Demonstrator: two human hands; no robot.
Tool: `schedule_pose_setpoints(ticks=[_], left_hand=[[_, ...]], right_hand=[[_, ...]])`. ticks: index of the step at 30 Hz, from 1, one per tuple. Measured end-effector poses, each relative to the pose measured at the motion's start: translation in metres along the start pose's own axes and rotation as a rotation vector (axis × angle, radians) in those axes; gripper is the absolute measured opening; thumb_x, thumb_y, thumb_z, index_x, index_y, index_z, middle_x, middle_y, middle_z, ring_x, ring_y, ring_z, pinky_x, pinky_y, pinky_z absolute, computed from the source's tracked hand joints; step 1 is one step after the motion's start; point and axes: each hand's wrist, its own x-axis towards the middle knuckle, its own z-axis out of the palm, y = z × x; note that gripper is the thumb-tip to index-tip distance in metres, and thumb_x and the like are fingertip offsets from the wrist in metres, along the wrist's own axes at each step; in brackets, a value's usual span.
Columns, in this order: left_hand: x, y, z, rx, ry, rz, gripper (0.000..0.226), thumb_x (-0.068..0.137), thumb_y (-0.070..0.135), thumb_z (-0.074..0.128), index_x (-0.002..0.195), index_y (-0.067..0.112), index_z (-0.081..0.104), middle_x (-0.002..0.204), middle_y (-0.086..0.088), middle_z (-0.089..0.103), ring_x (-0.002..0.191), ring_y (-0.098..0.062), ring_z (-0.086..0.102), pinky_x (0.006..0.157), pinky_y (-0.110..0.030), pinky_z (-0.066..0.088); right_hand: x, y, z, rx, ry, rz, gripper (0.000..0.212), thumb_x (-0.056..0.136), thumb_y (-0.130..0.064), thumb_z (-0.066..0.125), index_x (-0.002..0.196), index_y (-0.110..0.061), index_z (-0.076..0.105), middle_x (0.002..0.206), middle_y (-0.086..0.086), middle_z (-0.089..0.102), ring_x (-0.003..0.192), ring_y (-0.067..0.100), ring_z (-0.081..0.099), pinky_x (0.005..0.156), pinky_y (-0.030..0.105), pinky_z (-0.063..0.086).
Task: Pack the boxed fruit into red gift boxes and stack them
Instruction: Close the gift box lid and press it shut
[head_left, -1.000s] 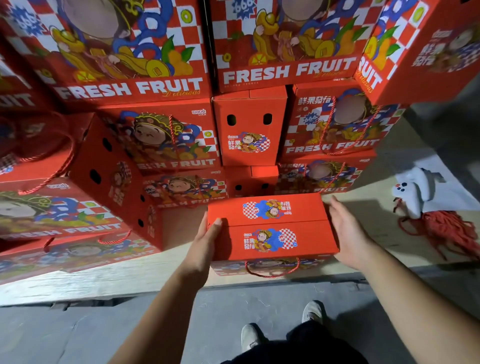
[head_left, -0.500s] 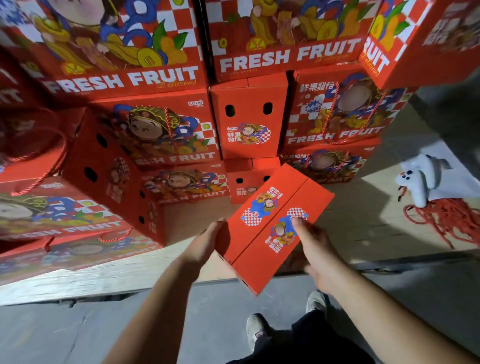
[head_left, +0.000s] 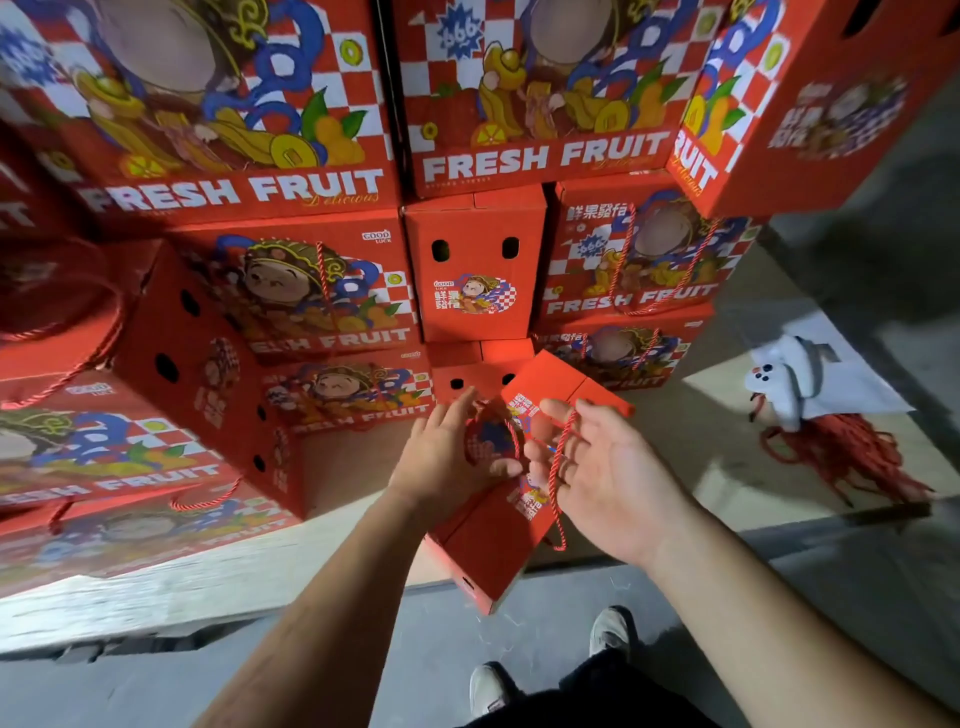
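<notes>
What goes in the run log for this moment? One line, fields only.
phase: stacking | left hand: holds gift box | right hand: red cord handle across fingers | box: tilted, off the stack

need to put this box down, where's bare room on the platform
Bare platform lies between the stacked gift boxes and the red cord pile. A smaller gap sits left of the held gift box. Further left is crowded.
</notes>
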Motion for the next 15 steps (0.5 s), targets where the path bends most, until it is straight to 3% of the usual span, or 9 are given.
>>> schedule_pose_setpoints(ticks=[1, 3, 5, 6, 8, 10, 13, 15], left_hand=[[0.001, 0.001, 0.001, -0.007, 0.074, 0.022, 0.075, 0.084, 0.052, 0.083, 0.147, 0.023, 0.056, 0.137, 0.0, 0.065, 0.128, -0.024, 0.058, 0.11, -0.038, 0.042], [0.0, 0.003, 0.002, -0.23, 0.215, 0.076, 0.032, 0.095, 0.023, 0.077, 0.126, 0.026, 0.07, 0.106, 0.021, 0.073, 0.101, -0.002, 0.067, 0.091, -0.024, 0.051], [-0.001, 0.008, 0.001, -0.435, 0.064, 0.086, 0.026, 0.1, 0.017, 0.069, 0.123, 0.027, 0.067, 0.098, 0.021, 0.073, 0.09, 0.006, 0.066, 0.083, -0.014, 0.05], [-0.003, 0.012, 0.002, -0.444, -0.101, 0.105, 0.032, 0.099, 0.021, 0.067, 0.13, 0.025, 0.061, 0.107, 0.015, 0.071, 0.097, 0.003, 0.066, 0.088, -0.018, 0.05], [-0.008, 0.016, 0.012, -0.06, -0.231, 0.121, 0.061, 0.096, 0.041, 0.063, 0.151, 0.031, 0.039, 0.134, 0.0, 0.052, 0.122, -0.019, 0.056, 0.102, -0.034, 0.045], [-0.016, 0.008, 0.02, 0.211, -0.053, -0.006, 0.078, 0.094, 0.063, 0.061, 0.159, 0.037, 0.028, 0.144, -0.004, 0.041, 0.125, -0.035, 0.046, 0.104, -0.046, 0.038], [-0.025, -0.011, 0.016, 0.365, 0.111, -0.172, 0.076, 0.09, 0.084, 0.04, 0.15, 0.037, 0.047, 0.14, 0.005, 0.057, 0.122, -0.035, 0.046, 0.101, -0.045, 0.035], [-0.026, -0.02, 0.013, 0.32, 0.165, -0.204, 0.062, 0.092, 0.081, 0.045, 0.13, 0.036, 0.065, 0.126, 0.006, 0.068, 0.116, -0.035, 0.054, 0.095, -0.044, 0.039]], right_hand=[[0.002, 0.004, -0.002, 0.002, 0.018, 0.017, 0.031, 0.105, -0.033, 0.048, 0.113, -0.012, 0.07, 0.094, 0.007, 0.07, 0.087, 0.023, 0.065, 0.083, 0.034, 0.05], [0.006, 0.013, -0.004, -0.014, 0.052, 0.051, 0.03, 0.105, -0.032, 0.049, 0.115, -0.012, 0.069, 0.097, 0.008, 0.07, 0.094, 0.024, 0.066, 0.087, 0.034, 0.051], [0.011, 0.023, -0.002, -0.032, 0.058, 0.08, 0.031, 0.104, -0.033, 0.048, 0.115, -0.012, 0.068, 0.1, 0.008, 0.069, 0.097, 0.023, 0.064, 0.087, 0.033, 0.051], [0.014, 0.026, 0.0, -0.035, 0.052, 0.088, 0.032, 0.105, -0.033, 0.048, 0.117, -0.012, 0.068, 0.102, 0.009, 0.07, 0.096, 0.022, 0.064, 0.085, 0.033, 0.05], [0.02, 0.03, 0.002, -0.047, 0.049, 0.089, 0.032, 0.105, -0.031, 0.048, 0.119, -0.011, 0.068, 0.104, 0.01, 0.07, 0.088, 0.02, 0.064, 0.079, 0.03, 0.05], [0.022, 0.029, 0.002, -0.075, 0.038, 0.104, 0.023, 0.105, -0.025, 0.049, 0.11, -0.013, 0.068, 0.102, 0.008, 0.07, 0.087, 0.017, 0.064, 0.079, 0.028, 0.049], [0.023, 0.03, -0.007, -0.072, 0.054, 0.135, 0.018, 0.104, -0.017, 0.052, 0.096, -0.011, 0.066, 0.108, 0.011, 0.074, 0.111, 0.023, 0.067, 0.092, 0.031, 0.048], [0.022, 0.032, -0.01, -0.07, 0.075, 0.13, 0.02, 0.104, -0.017, 0.052, 0.094, -0.01, 0.068, 0.112, 0.012, 0.076, 0.117, 0.025, 0.067, 0.096, 0.034, 0.048]])
